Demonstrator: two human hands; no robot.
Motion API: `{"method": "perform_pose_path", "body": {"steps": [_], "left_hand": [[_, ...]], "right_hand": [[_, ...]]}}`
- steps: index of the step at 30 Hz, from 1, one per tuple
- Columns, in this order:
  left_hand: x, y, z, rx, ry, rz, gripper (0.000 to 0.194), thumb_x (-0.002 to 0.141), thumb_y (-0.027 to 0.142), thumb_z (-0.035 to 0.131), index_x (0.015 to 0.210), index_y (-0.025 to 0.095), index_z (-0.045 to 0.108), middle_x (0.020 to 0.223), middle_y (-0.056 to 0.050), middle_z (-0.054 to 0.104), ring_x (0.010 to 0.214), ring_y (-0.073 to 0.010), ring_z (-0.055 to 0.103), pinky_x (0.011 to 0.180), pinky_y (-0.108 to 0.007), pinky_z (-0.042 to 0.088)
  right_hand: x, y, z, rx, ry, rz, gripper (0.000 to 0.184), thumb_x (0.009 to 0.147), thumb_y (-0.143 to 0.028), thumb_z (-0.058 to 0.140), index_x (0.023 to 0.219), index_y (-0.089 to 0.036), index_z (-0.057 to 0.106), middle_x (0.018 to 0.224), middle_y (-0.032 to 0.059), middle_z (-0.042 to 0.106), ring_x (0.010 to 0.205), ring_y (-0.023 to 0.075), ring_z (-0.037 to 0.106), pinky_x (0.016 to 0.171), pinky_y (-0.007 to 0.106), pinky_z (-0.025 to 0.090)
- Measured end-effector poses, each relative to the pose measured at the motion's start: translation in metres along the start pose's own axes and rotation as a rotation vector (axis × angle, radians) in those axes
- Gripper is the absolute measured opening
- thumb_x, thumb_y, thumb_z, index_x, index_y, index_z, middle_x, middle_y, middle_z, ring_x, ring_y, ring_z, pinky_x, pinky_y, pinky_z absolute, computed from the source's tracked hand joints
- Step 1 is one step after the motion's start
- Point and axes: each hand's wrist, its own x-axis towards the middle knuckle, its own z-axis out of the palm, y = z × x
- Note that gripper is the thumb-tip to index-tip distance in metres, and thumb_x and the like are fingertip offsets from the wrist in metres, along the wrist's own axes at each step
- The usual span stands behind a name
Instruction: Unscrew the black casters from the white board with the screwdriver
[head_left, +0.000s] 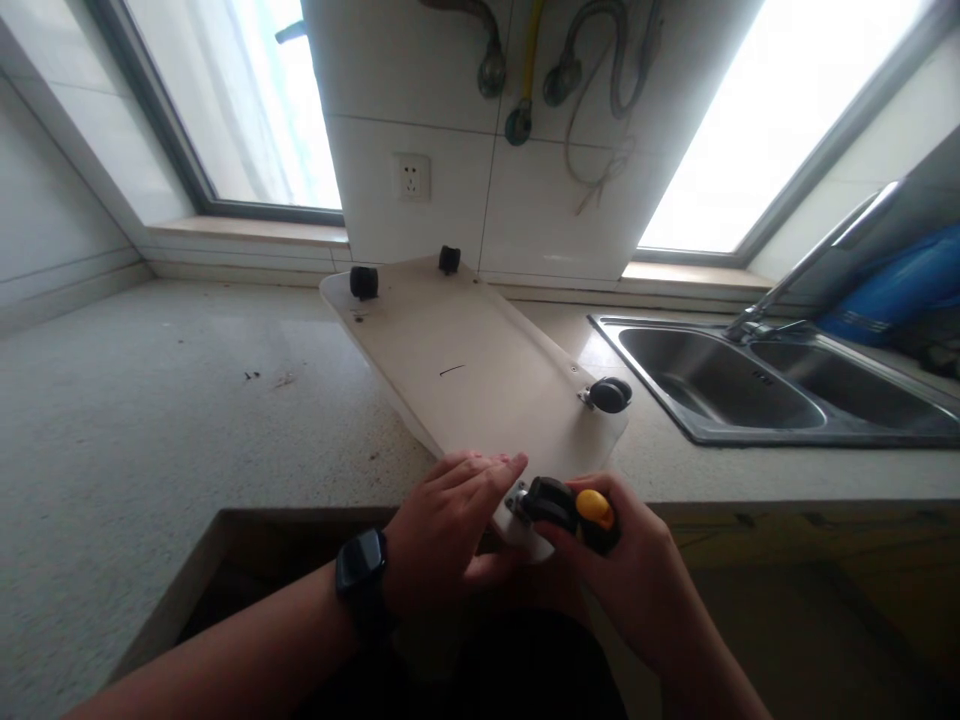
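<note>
Dim room; from where I stand, daylight comes through two windows: left window [240, 110] milky, right window [720, 150] glaring blank white. Wall [420, 90] between them sits in grey shade. Sheen on sink [712, 385]. Left hand [450, 520] and right hand [630, 545] dull, backlit. Below counter [187, 430], near black. Slight softness throughout; windows lean outward, stretched toward the edges.
</note>
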Motion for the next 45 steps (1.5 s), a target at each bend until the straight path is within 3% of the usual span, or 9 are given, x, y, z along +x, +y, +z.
{"method": "perform_pose_path", "body": {"steps": [5,7,10,14,18,22,29,34,45], "left_hand": [[0.003,-0.01,-0.024,0.126,-0.042,0.104,0.074,0.095,0.043,0.06,0.157,0.018,0.029,0.159,-0.015,0.042,0.146,-0.0257,0.041,0.116,-0.043,0.034],[0.005,-0.026,-0.046,0.223,0.042,0.059,0.066,0.098,0.038,0.056,0.157,0.021,0.031,0.161,-0.014,0.04,0.148,-0.026,0.037,0.117,-0.044,0.033],[0.002,-0.066,-0.083,0.314,0.31,-0.187,0.055,0.099,0.034,0.053,0.151,0.022,0.041,0.158,-0.012,0.044,0.148,-0.0288,0.036,0.12,-0.049,0.028],[-0.012,-0.13,-0.125,0.063,0.723,-0.647,0.047,0.101,0.043,0.051,0.14,0.016,0.05,0.149,-0.011,0.05,0.142,-0.032,0.041,0.12,-0.05,0.029],[-0.021,-0.177,-0.146,-0.445,0.862,-0.939,0.057,0.095,0.053,0.059,0.14,0.023,0.042,0.132,-0.002,0.054,0.134,-0.0281,0.045,0.11,-0.041,0.04],[-0.006,-0.199,-0.153,-0.593,0.945,-0.986,0.043,0.094,0.042,0.064,0.129,0.022,0.048,0.117,-0.006,0.059,0.115,-0.0182,0.057,0.095,-0.03,0.046],[0.032,-0.21,-0.157,-1.23,0.799,-1.003,0.04,0.098,0.05,0.053,0.118,0.015,0.054,0.095,-0.01,0.068,0.083,-0.0197,0.068,0.075,-0.034,0.056],[0.046,-0.205,-0.147,-1.056,0.819,-0.976,0.014,0.097,0.027,0.058,0.104,0.015,0.061,0.086,-0.005,0.066,0.073,-0.0166,0.065,0.068,-0.031,0.057],[-0.019,-0.158,-0.15,-1.012,0.737,-0.975,0.013,0.093,0.018,0.061,0.105,0.014,0.065,0.104,-0.003,0.074,0.089,-0.0155,0.069,0.079,-0.028,0.062]], "right_hand": [[0.001,-0.001,0.002,0.048,0.029,-0.003,0.038,0.074,-0.047,0.079,0.098,-0.025,0.061,0.094,0.0022,0.073,0.085,0.021,0.067,0.078,0.036,0.052],[0.002,-0.001,0.001,0.057,0.027,0.012,0.037,0.074,-0.047,0.079,0.097,-0.024,0.061,0.093,0.0021,0.073,0.085,0.0207,0.067,0.078,0.036,0.052],[0.003,0.001,-0.001,0.04,-0.009,0.021,0.037,0.074,-0.046,0.078,0.099,-0.024,0.06,0.096,0.0028,0.073,0.088,0.0213,0.067,0.081,0.037,0.052],[0.005,0.004,-0.005,0.013,-0.042,0.004,0.039,0.075,-0.045,0.078,0.102,-0.024,0.059,0.101,0.0049,0.073,0.092,0.0229,0.068,0.084,0.038,0.053],[0.007,0.003,-0.008,0.015,-0.054,0.003,0.037,0.076,-0.043,0.077,0.102,-0.024,0.059,0.102,0.0055,0.073,0.093,0.0235,0.068,0.083,0.039,0.053],[0.007,0.003,-0.007,0.026,-0.04,-0.005,0.037,0.075,-0.043,0.077,0.101,-0.023,0.059,0.102,0.006,0.073,0.092,0.0235,0.068,0.083,0.039,0.054],[0.006,0.003,-0.002,0.068,-0.039,0.013,0.039,0.077,-0.045,0.075,0.104,-0.024,0.057,0.107,0.0065,0.071,0.096,0.0234,0.068,0.087,0.04,0.054],[0.004,0.004,-0.002,0.094,-0.009,0.012,0.037,0.077,-0.042,0.075,0.104,-0.023,0.057,0.107,0.0067,0.072,0.097,0.0235,0.068,0.087,0.04,0.053],[0.012,0.005,-0.037,0.1,0.121,0.052,0.036,0.076,-0.044,0.075,0.102,-0.024,0.063,0.089,0.0027,0.075,0.081,0.0221,0.069,0.076,0.037,0.054]]}}
